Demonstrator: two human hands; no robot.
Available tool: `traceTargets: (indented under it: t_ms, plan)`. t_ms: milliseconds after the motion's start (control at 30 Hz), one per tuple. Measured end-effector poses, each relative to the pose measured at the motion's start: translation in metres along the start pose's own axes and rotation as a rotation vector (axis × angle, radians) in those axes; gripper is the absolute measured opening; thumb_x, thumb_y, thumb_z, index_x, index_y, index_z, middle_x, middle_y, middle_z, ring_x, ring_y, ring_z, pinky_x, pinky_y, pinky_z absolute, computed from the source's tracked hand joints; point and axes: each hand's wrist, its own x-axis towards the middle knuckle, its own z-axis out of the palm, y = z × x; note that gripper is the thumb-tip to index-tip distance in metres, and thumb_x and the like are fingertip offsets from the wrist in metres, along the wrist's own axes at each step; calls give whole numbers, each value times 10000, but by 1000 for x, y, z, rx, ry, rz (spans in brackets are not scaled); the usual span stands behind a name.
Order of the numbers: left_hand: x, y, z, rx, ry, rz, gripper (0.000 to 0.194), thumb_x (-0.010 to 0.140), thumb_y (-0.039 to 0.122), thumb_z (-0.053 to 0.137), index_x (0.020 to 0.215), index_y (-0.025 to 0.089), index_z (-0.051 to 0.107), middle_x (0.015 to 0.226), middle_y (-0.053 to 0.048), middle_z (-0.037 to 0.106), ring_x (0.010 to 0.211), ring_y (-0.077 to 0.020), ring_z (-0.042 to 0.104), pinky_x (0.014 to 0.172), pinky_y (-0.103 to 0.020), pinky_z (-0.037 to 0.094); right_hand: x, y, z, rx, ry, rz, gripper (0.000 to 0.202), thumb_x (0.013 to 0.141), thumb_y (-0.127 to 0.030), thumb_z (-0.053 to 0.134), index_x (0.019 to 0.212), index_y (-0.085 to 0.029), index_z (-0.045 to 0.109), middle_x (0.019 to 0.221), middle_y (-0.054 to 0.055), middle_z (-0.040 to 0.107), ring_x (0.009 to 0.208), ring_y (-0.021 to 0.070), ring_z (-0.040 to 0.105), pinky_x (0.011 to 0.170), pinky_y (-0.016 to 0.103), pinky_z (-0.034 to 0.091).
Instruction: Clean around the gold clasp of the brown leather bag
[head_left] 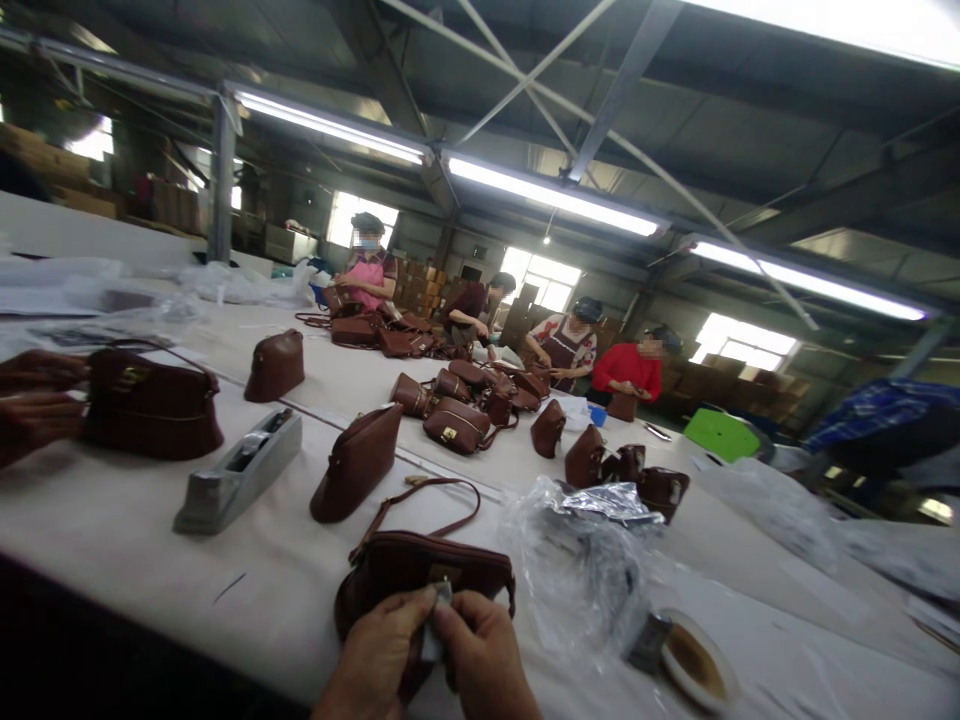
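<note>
A dark brown handbag (pixel 390 560) with a thin looped strap stands upright on the table in front of me. At its front, near the metal clasp, my left hand (pixel 379 645) and my right hand (pixel 484 650) meet with thumbs and fingertips pinched together. Between them is a small greyish-white piece (pixel 433 640), thin like paper or film; its exact kind is unclear. The lower front of the bag is hidden behind my hands. Just beyond stands another brown bag (pixel 360 460), seen end-on.
A grey tape dispenser (pixel 240 470) stands to the left, beside a brown handbag (pixel 150 400) touched by a co-worker's hands (pixel 37 405). Crumpled clear plastic (pixel 577 560) and a tape roll (pixel 697 660) lie at right. Several bags (pixel 457 425) and co-workers are across the table (pixel 285 570).
</note>
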Motion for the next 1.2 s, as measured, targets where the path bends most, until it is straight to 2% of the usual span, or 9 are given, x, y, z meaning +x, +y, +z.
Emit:
traceTargets:
  t_ms: [67, 167, 433, 667, 800, 900, 967, 1033, 1200]
  plan:
    - [-2, -1, 0, 183, 41, 123, 254, 718, 384, 692, 784, 139, 699, 654, -35, 691, 637, -170, 619, 606, -277, 473, -1, -2, 0, -1, -1, -4, 306, 775, -409, 602, 597, -164, 567, 473, -53, 399, 451, 92, 341, 435, 239, 255]
    - [-3, -3, -4, 593, 127, 501, 280, 814, 441, 593, 760, 182, 687, 699, -24, 692, 699, -179, 626, 674, -281, 481, -3, -6, 0, -20, 13, -16, 278, 767, -362, 588, 582, -154, 581, 493, -46, 402, 488, 96, 342, 468, 241, 270]
    - [8, -1, -21, 1339, 162, 1551, 213, 919, 197, 427, 858, 173, 629, 754, -72, 686, 674, -184, 668, 628, -275, 551, -4, -19, -4, -65, 18, -35, 281, 756, -351, 566, 556, -154, 569, 533, -40, 389, 538, 102, 319, 518, 247, 297]
    - [6, -2, -22, 1590, 163, 1808, 294, 871, 80, 383, 1008, 67, 643, 770, -128, 714, 683, -217, 692, 627, -310, 597, -1, -23, -4, -19, 14, 19, 295, 733, -374, 574, 529, -170, 510, 523, -41, 375, 532, 99, 312, 488, 239, 281]
    - [4, 6, -22, 1468, 62, 1663, 319, 878, 126, 396, 1038, 106, 672, 836, -124, 740, 738, -228, 709, 659, -312, 602, 1, -21, -5, 8, 4, 16, 322, 750, -414, 591, 552, -170, 521, 490, -48, 390, 481, 87, 336, 435, 225, 261]
    - [5, 14, -26, 1132, 15, 1102, 268, 878, 287, 492, 1021, 186, 696, 922, -83, 752, 830, -206, 710, 727, -268, 585, 2, -15, -5, 51, -19, 63, 371, 759, -501, 603, 605, -168, 553, 422, -63, 403, 378, 77, 341, 367, 214, 234]
    - [7, 17, -28, 857, 30, 672, 316, 851, 409, 531, 989, 182, 703, 765, -47, 731, 699, -188, 684, 625, -252, 558, 3, -10, -4, 95, -30, 109, 423, 740, -571, 613, 626, -167, 560, 385, -72, 400, 320, 68, 318, 328, 206, 207]
    - [7, 18, -27, 681, -2, 406, 413, 827, 503, 533, 949, 150, 709, 567, -1, 634, 517, -157, 582, 485, -243, 473, 3, -6, -2, 129, -31, 127, 471, 714, -624, 625, 628, -166, 556, 367, -76, 398, 294, 61, 303, 308, 196, 191]
    - [1, 22, -12, 718, -58, 385, 434, 792, 549, 567, 882, 163, 744, 692, -29, 704, 692, -189, 646, 619, -255, 501, 4, -4, -3, 133, -25, 93, 472, 717, -608, 649, 613, -155, 574, 394, -68, 415, 312, 63, 328, 315, 199, 221]
